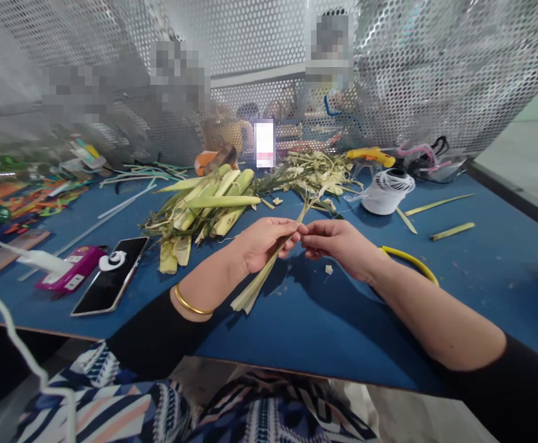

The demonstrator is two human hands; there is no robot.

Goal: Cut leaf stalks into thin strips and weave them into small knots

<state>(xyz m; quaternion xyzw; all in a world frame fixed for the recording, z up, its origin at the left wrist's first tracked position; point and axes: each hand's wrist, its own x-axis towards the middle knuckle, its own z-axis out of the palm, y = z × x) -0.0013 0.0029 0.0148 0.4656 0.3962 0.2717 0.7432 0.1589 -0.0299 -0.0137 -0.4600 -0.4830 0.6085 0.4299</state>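
My left hand (266,243) is closed round a bundle of pale green-yellow leaf strips (258,286). The strips fan out flat below it, and their thin upper ends stick up past the fingers. Right beside it, my right hand (340,243) is pinched at the bundle, its fingertips meeting those of the left. Whatever lies between the right fingertips is too small to make out. Beyond the hands lies a heap of thick green-yellow leaf pieces (225,200). Shredded plant strips (319,175) are piled behind the bundle's tip. A cone of white thread (384,195) stands to the right.
On the blue table (260,341) at left lie a black phone (112,277) and a magenta device (72,267) with a white cable. A lit phone (264,144) stands at the back before a perforated metal screen (250,37). Loose leaf pieces (452,231) lie right.
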